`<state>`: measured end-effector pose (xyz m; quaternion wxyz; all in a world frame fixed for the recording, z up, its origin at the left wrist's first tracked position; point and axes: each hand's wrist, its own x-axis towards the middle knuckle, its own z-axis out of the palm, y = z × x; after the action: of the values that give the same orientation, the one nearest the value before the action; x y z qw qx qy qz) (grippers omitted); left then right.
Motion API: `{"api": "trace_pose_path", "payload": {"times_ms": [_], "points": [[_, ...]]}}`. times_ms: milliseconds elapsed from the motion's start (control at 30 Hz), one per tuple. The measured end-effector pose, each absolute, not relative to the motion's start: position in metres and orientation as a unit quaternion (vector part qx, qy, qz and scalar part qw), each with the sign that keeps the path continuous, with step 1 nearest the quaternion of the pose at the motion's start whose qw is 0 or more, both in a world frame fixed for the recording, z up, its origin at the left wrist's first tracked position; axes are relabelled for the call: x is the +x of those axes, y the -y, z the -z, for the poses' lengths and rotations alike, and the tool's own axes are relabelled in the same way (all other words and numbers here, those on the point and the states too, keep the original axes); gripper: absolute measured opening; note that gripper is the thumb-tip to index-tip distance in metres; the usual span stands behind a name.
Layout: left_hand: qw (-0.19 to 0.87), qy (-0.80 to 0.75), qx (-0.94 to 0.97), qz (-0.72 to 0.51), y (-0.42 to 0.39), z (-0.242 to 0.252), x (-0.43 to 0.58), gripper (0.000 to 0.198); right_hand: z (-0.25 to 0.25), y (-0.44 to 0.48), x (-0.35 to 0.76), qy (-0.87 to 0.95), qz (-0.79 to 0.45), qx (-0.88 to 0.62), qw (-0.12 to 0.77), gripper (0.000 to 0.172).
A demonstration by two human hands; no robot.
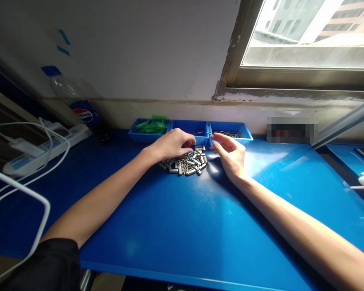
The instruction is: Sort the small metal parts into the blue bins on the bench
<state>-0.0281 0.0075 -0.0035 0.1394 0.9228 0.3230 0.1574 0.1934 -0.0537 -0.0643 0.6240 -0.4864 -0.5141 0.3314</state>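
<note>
A mixed pile of small metal blocks and thin brass-coloured pins (189,163) lies on the blue table (157,226). My left hand (174,143) is over the pile's left and back side, its fingers curled together; whatever is between them is hidden. To the right of the pile, my right hand (232,155) pinches a small thin metal pin (210,133) between thumb and fingertips. This hand is in front of the right blue bin (246,140), which contains many thin dark metal pieces. The middle blue bin (189,122) has a small block inside.
Green plastic bags (151,126) fill the left blue bin (135,135). A cola bottle (85,111) stands by the wall, near a white power strip (48,151) with looping white cables (47,206). A window (303,52) lets sunlight onto the table's right side.
</note>
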Motion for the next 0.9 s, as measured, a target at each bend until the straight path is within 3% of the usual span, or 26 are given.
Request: {"api": "trace_pose_path", "payload": {"times_ms": [100, 300, 600, 900], "points": [[0.164, -0.301, 0.932, -0.116, -0.012, 0.006, -0.033, 0.019, 0.064, 0.055, 0.193, 0.513, -0.326, -0.495, 0.621, 0.047], [0.162, -0.301, 0.934, -0.102, -0.014, 0.015, -0.031, 0.022, 0.062, 0.056, 0.19, 0.541, -0.332, -0.481, 0.605, 0.034], [0.103, -0.326, 0.936, -0.085, -0.007, 0.014, -0.025, 0.023, 0.06, 0.055, 0.19, 0.543, -0.342, -0.483, 0.595, 0.028], [0.202, -0.279, 0.937, -0.058, -0.01, 0.003, -0.036, 0.028, 0.061, 0.056, 0.191, 0.542, -0.354, -0.48, 0.592, 0.026]]}}
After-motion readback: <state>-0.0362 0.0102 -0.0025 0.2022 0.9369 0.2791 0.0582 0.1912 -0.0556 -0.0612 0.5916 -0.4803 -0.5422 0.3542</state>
